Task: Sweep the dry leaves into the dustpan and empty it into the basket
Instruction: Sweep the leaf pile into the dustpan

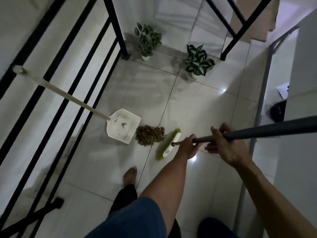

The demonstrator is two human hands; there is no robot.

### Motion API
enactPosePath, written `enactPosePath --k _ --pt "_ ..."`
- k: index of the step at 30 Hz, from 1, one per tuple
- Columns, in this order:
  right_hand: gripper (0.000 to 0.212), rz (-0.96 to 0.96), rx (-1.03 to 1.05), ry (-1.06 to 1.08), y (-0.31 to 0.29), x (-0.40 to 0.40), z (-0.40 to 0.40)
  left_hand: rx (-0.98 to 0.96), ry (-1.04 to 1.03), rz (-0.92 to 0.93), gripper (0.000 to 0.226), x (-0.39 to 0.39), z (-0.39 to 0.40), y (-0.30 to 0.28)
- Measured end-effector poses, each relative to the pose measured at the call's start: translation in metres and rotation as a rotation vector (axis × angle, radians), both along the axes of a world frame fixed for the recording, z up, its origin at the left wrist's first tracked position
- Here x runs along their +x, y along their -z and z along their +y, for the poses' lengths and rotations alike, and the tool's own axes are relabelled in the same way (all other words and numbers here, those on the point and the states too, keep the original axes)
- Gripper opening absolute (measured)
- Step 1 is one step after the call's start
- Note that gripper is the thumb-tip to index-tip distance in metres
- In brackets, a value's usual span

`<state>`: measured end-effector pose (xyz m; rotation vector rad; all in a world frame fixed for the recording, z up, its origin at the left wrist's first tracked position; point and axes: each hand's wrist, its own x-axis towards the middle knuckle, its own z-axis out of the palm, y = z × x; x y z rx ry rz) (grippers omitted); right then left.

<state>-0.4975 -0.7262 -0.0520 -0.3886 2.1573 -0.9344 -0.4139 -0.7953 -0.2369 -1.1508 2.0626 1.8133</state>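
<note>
A brown pile of dry leaves (pixel 150 134) lies on the tiled floor, right against the open mouth of a white dustpan (pixel 122 126). The dustpan's long pale handle (pixel 60 92) leans up and left against the black railing; a few leaf scraps lie inside the pan. A green-bristled broom head (pixel 169 143) rests on the floor just right of the pile. My left hand (pixel 187 146) grips the dark broom pole low down, and my right hand (pixel 224 143) grips the pole (pixel 274 127) higher up. No basket is in view.
A black metal railing (pixel 68 83) runs along the left. Two potted plants (pixel 148 40) (pixel 198 61) stand at the far side of the floor. My bare foot (pixel 130 176) stands behind the pile. A grey post (pixel 262 93) and a wall close the right side.
</note>
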Motion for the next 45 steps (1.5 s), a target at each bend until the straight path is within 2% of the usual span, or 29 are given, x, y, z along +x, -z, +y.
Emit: enactPosePath --k 5,9,17,23,26,32,45 --pt "0.029 0.064 0.023 -0.094 -0.004 0.013 -0.007 0.01 0.018 -0.01 0.028 0.011 -0.008 -0.003" --pt "0.024 0.122 0.115 -0.059 0.003 0.029 -0.006 0.003 0.037 -0.006 0.028 0.016 -0.004 -0.003" --pt "0.026 -0.068 0.02 0.153 0.013 0.034 0.01 -0.071 0.172 0.013 0.021 0.02 0.009 0.003" --pt "0.011 -0.159 -0.048 0.293 0.023 0.044 0.009 -0.168 0.222 0.067 0.015 0.03 -0.003 0.005" --pt "0.011 -0.211 -0.088 0.324 0.031 0.056 0.007 -0.165 0.206 0.089 0.014 0.046 -0.015 0.014" --pt "0.016 -0.194 -0.105 0.259 0.04 0.071 -0.007 -0.196 0.194 0.091 0.018 0.068 -0.034 0.026" --pt "0.027 -0.19 -0.129 0.159 0.037 0.106 -0.058 -0.237 0.021 0.101 0.013 0.11 -0.069 0.025"
